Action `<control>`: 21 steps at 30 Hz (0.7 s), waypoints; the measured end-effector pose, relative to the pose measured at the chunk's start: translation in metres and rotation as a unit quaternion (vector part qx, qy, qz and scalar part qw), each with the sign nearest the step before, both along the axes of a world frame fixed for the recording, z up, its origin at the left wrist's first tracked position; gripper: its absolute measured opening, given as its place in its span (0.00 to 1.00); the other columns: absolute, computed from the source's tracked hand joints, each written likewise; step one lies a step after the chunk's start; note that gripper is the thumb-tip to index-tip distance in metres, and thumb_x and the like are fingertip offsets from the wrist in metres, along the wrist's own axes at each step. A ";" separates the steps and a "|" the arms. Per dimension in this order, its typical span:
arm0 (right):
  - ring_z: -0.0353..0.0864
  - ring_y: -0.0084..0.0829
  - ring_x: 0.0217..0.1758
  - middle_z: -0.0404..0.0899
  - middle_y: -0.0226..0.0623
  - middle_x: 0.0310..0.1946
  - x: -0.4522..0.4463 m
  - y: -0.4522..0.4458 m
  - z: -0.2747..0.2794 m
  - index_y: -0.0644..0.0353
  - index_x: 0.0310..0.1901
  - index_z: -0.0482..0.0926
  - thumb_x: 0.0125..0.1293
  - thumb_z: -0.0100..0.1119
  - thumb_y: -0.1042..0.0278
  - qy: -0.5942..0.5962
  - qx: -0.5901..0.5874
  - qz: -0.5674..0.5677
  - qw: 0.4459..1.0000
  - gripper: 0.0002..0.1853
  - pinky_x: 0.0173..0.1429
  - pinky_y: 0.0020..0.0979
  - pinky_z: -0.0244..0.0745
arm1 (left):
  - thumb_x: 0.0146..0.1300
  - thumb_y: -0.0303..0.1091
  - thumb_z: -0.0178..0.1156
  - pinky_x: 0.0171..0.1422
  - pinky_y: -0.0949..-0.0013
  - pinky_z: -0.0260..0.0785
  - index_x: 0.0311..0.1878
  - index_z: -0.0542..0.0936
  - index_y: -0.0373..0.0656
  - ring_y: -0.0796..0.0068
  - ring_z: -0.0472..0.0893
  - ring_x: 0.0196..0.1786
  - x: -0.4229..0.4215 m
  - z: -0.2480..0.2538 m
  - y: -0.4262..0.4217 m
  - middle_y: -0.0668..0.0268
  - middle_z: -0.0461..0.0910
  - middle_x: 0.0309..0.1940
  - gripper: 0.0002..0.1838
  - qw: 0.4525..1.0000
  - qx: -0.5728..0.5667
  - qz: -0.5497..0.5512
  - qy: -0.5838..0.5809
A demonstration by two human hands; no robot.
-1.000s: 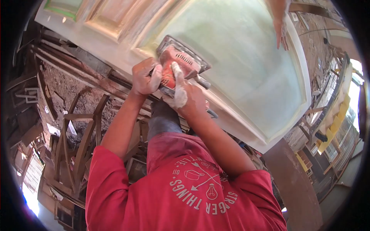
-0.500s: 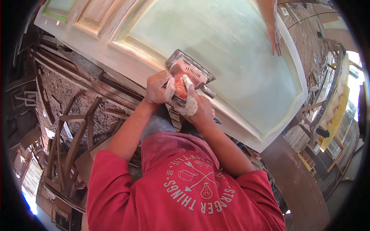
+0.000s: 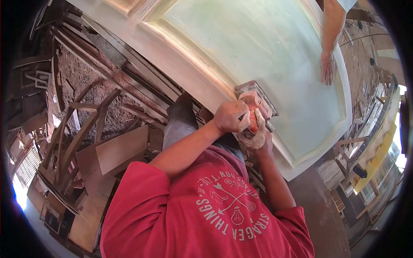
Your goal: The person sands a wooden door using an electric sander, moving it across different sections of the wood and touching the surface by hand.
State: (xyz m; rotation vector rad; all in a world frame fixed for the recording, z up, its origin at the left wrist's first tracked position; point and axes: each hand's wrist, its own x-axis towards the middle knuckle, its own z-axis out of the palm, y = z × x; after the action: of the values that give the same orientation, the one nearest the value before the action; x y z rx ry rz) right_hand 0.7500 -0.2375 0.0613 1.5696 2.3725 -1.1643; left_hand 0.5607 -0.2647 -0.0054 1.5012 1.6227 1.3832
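Observation:
Both my hands are closed on a red electric sander [image 3: 259, 104]. Its flat rectangular base rests on the recessed panel of a pale green and white door [image 3: 206, 43], close to the moulding. My left hand [image 3: 232, 117] wraps the near left side of the body. On the right side of the sander's rear, my right hand [image 3: 257, 136] grips the handle, with pale dust over its thumb and fingers. The sander's underside, against the panel, is hidden.
Another person's hand [image 3: 328, 69] lies on the door's far right edge. Left of the door stand wooden frame pieces [image 3: 79, 124] and a brown board [image 3: 121, 149] above debris-strewn ground. A yellow strip [image 3: 376, 159] runs along the right side.
The sander, in both my hands, has moved right along the panel's moulding. My view has shifted too. More of the other person's arm shows, the hand still at the door's edge.

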 end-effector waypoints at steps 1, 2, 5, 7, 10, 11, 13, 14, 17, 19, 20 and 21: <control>0.92 0.58 0.54 0.90 0.53 0.56 -0.001 0.000 -0.002 0.50 0.86 0.58 0.57 0.84 0.47 0.021 0.025 0.008 0.999 0.60 0.57 0.51 0.88 | 0.58 0.32 0.70 0.32 0.53 0.77 0.30 0.77 0.45 0.52 0.83 0.28 -0.001 0.002 0.000 0.58 0.77 0.25 0.09 1.000 -0.006 -0.002 -0.005; 0.92 0.58 0.53 0.91 0.53 0.55 -0.004 0.001 -0.001 0.50 0.86 0.58 0.57 0.84 0.47 0.012 0.016 0.006 1.000 0.59 0.57 0.51 0.89 | 0.58 0.32 0.70 0.33 0.53 0.77 0.30 0.77 0.45 0.52 0.83 0.28 -0.004 0.002 0.000 0.58 0.77 0.26 0.09 1.000 -0.007 0.001 -0.007; 0.93 0.57 0.51 0.92 0.52 0.52 -0.016 0.007 0.008 0.51 0.85 0.60 0.56 0.85 0.47 -0.007 0.002 0.006 1.000 0.59 0.54 0.50 0.89 | 0.58 0.33 0.70 0.33 0.52 0.77 0.30 0.77 0.45 0.50 0.83 0.28 -0.012 0.004 0.002 0.57 0.78 0.27 0.09 1.000 -0.005 0.013 -0.007; 0.94 0.56 0.49 0.92 0.52 0.51 -0.033 0.012 0.008 0.52 0.85 0.61 0.55 0.85 0.47 -0.007 0.008 0.012 1.000 0.59 0.52 0.49 0.90 | 0.58 0.33 0.70 0.33 0.52 0.78 0.30 0.77 0.45 0.49 0.83 0.28 -0.029 0.003 0.005 0.57 0.78 0.27 0.09 1.000 -0.001 0.019 -0.004; 0.93 0.57 0.48 0.92 0.53 0.50 -0.068 0.016 0.003 0.52 0.85 0.61 0.55 0.85 0.46 -0.002 0.026 0.020 0.999 0.59 0.50 0.49 0.90 | 0.58 0.33 0.71 0.34 0.52 0.78 0.30 0.77 0.45 0.48 0.83 0.29 -0.063 0.003 0.011 0.56 0.78 0.26 0.10 1.000 -0.005 0.027 -0.005; 0.94 0.56 0.47 0.92 0.53 0.48 -0.080 0.018 0.003 0.53 0.85 0.61 0.55 0.85 0.45 0.014 0.043 0.033 0.998 0.59 0.48 0.50 0.90 | 0.58 0.34 0.71 0.34 0.52 0.78 0.30 0.77 0.44 0.48 0.83 0.29 -0.075 0.002 0.012 0.56 0.78 0.26 0.10 1.000 -0.003 0.027 -0.005; 0.94 0.56 0.45 0.92 0.53 0.46 -0.101 0.022 0.002 0.54 0.84 0.61 0.56 0.84 0.45 0.018 0.050 0.038 0.998 0.59 0.46 0.50 0.90 | 0.58 0.34 0.71 0.34 0.51 0.78 0.30 0.78 0.44 0.47 0.83 0.30 -0.099 0.003 0.017 0.56 0.79 0.27 0.10 1.000 0.001 0.028 -0.003; 0.94 0.55 0.44 0.92 0.53 0.46 -0.118 0.023 -0.002 0.54 0.84 0.61 0.57 0.84 0.44 0.020 0.052 0.040 0.998 0.58 0.45 0.50 0.90 | 0.59 0.32 0.69 0.34 0.51 0.77 0.31 0.78 0.43 0.47 0.82 0.29 -0.116 0.002 0.018 0.56 0.78 0.26 0.08 1.000 0.003 0.028 -0.011; 0.94 0.55 0.41 0.92 0.53 0.43 -0.167 0.031 0.000 0.55 0.84 0.60 0.58 0.82 0.41 -0.025 0.032 0.051 0.998 0.59 0.43 0.51 0.89 | 0.62 0.27 0.65 0.34 0.51 0.74 0.31 0.79 0.40 0.48 0.79 0.27 -0.164 0.005 0.024 0.55 0.76 0.25 0.05 0.999 0.002 0.028 -0.024; 0.94 0.56 0.41 0.92 0.54 0.43 -0.190 0.036 0.003 0.55 0.84 0.59 0.59 0.81 0.38 -0.023 0.030 0.056 0.998 0.59 0.43 0.51 0.89 | 0.63 0.27 0.65 0.33 0.51 0.72 0.31 0.78 0.40 0.48 0.78 0.27 -0.187 0.010 0.028 0.55 0.75 0.25 0.05 0.999 -0.007 0.030 -0.021; 0.94 0.56 0.42 0.92 0.54 0.43 -0.202 0.039 0.001 0.55 0.84 0.59 0.59 0.81 0.37 -0.009 0.036 0.059 0.998 0.59 0.43 0.51 0.89 | 0.63 0.26 0.64 0.33 0.51 0.72 0.31 0.78 0.40 0.48 0.78 0.26 -0.200 0.010 0.030 0.55 0.75 0.25 0.06 0.999 -0.012 0.033 -0.023; 0.94 0.57 0.42 0.92 0.55 0.44 -0.216 0.041 0.000 0.55 0.84 0.59 0.59 0.81 0.36 0.006 0.041 0.063 0.997 0.59 0.44 0.51 0.89 | 0.63 0.26 0.64 0.33 0.52 0.71 0.31 0.78 0.40 0.48 0.78 0.26 -0.213 0.010 0.031 0.55 0.74 0.25 0.06 0.999 -0.016 0.035 -0.025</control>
State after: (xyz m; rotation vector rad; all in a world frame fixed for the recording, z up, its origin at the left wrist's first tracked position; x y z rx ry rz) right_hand 0.5343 -0.1968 0.0610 1.4151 2.5154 -1.0672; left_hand 0.3475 -0.2338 0.0044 1.3919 1.6735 1.4140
